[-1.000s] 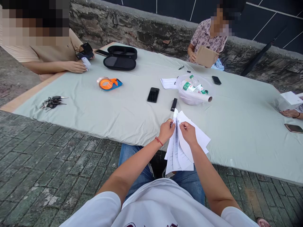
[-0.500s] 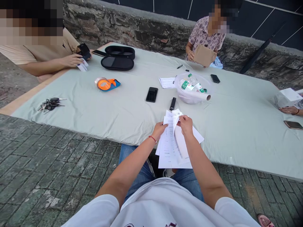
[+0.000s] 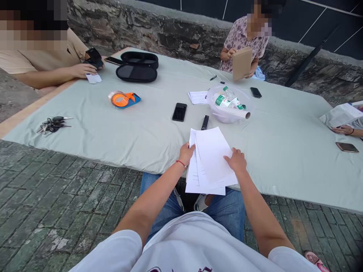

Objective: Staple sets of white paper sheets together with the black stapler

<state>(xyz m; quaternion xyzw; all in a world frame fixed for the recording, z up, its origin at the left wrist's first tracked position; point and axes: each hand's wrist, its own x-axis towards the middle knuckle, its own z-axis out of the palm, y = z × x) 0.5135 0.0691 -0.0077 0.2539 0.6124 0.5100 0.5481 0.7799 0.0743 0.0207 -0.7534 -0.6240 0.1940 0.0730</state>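
Several loose sheets of paper lie fanned over each other at the table's near edge, their lower ends reaching out above my lap. The top sheet looks blank, while printed lines show on the sheets beneath at the left. My left hand grips the left edge of the sheets, thumb on top. At the right edge, my right hand pinches the paper, with its thumb over the top sheet. Just beyond the sheets lies a small black device, partly covered by them. A black phone rests farther left.
A clear plastic basin holds bottles and a paper roll. An orange-and-blue tape dispenser, keys and an open black case lie leftward. One person across handles a brown cardboard piece; others sit at both ends.
My right hand has moved right and down, turning the lifted sheet so its blank side now lies on top. Across the table, the cardboard piece has been tilted upright.
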